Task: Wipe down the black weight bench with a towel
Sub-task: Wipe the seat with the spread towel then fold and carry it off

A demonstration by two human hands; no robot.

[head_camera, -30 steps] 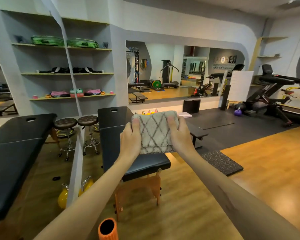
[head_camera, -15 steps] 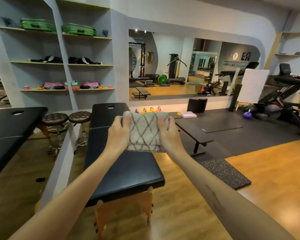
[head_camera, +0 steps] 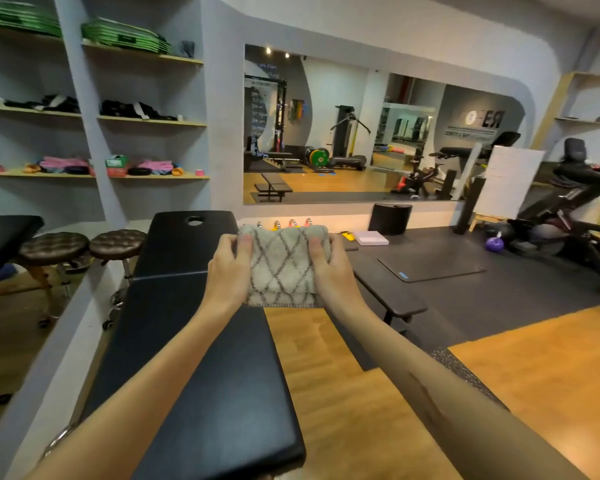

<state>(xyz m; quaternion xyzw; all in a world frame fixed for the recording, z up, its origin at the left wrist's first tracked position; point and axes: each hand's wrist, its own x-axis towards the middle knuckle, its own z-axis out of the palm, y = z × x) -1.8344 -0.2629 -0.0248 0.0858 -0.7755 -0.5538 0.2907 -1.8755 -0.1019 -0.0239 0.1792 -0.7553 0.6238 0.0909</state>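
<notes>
A folded grey towel [head_camera: 283,265] with a dark diamond pattern is held up in front of me at arm's length. My left hand [head_camera: 227,270] grips its left edge and my right hand [head_camera: 333,268] grips its right edge, thumbs on the near face. Below and left of the towel stretches a long black padded table [head_camera: 194,341] with a face hole at its far end. A flat black weight bench [head_camera: 387,289] stands on the floor just right of my right hand, partly hidden by that forearm.
Two brown stools [head_camera: 84,247] stand left of the padded table, beside a low grey divider [head_camera: 49,358]. Wall shelves [head_camera: 146,121] hold gear. A wall mirror [head_camera: 361,133], a dark floor mat [head_camera: 430,265], a whiteboard [head_camera: 506,181] and an exercise machine [head_camera: 582,209] lie ahead and right.
I have moved forward; the padded table now runs under my left arm and the flat bench is nearer. Both hands keep the same grip on the towel.
</notes>
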